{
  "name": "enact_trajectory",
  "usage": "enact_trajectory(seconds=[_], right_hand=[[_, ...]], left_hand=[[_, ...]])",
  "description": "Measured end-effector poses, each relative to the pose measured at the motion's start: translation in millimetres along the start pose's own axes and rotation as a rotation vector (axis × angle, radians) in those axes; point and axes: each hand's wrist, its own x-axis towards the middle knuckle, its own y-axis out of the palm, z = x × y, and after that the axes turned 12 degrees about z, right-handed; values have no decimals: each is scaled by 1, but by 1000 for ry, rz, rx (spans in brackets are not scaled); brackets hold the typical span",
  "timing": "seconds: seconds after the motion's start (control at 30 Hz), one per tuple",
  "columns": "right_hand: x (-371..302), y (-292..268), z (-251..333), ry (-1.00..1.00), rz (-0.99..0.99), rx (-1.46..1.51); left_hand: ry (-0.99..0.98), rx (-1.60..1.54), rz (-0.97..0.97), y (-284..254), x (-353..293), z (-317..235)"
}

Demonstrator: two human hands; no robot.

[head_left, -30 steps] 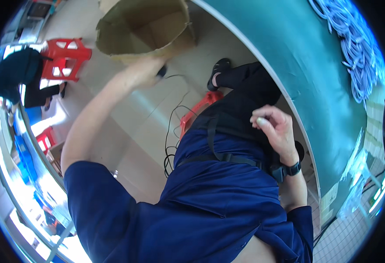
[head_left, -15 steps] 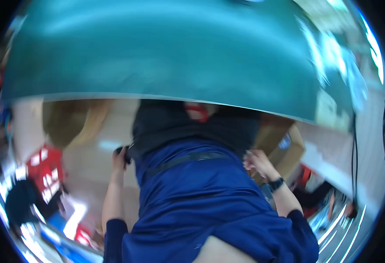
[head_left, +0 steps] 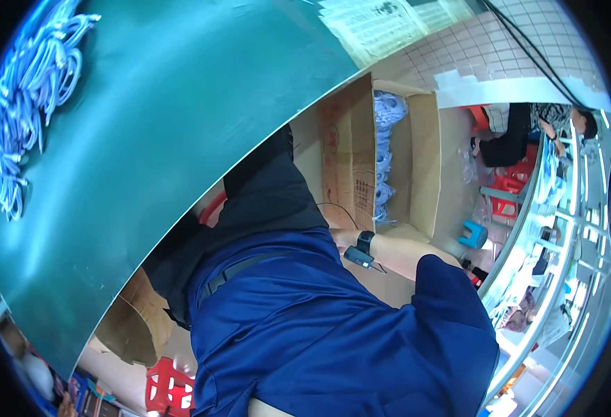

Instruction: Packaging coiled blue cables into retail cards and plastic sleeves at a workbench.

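The right grip (head_left: 337, 238) is at the right side of the person's waist, low against the near end of an open cardboard box (head_left: 425, 167). Only a bit of the hand shows past the dark blue shirt (head_left: 333, 313); the fingers are hidden, so I cannot tell whether they are spread or pressed together, or whether they touch anything. A black strap with a small boxy device (head_left: 360, 257) sits around that wrist. The left grip is out of view, and its state cannot be told either.

The box stands to the right of the person's legs, beyond the edge of the green table (head_left: 159, 153). Bundles of pale blue-grey cable (head_left: 389, 115) lie inside, along its left wall. A left-hand panel of the box carries a reddish printed mark and a block of small dark print, too small to read. Pale sheets (head_left: 389, 31) with faint markings lie at the far right of the table; their writing is not legible.

More coiled cables (head_left: 38, 104) are heaped at the far left of the table. A second cardboard box (head_left: 132, 323) is partly under the near left table edge, beside a red stool (head_left: 170, 389). At far right, a co-worker (head_left: 510, 142) sits near a low blue stool (head_left: 472, 235).
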Motion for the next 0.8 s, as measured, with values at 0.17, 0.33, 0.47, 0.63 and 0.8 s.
enact_trajectory(seconds=[0.17, 0.33, 0.47, 0.63, 0.8], right_hand=[[0, 18, 9, 160, 127, 74], [8, -4, 30, -249, -7, 84], [65, -27, 46, -676, 176, 233], [45, 30, 85, -694, 176, 68], [83, 2, 56, -867, 347, 179]], left_hand=[[-29, 138, 214, -6, 18, -27], [-64, 244, 456, -4, 37, -42], [-79, 299, 657, 13, 59, -47], [-69, 375, 833, 5, 63, -44], [-57, 429, 1062, 16, 87, -46]])
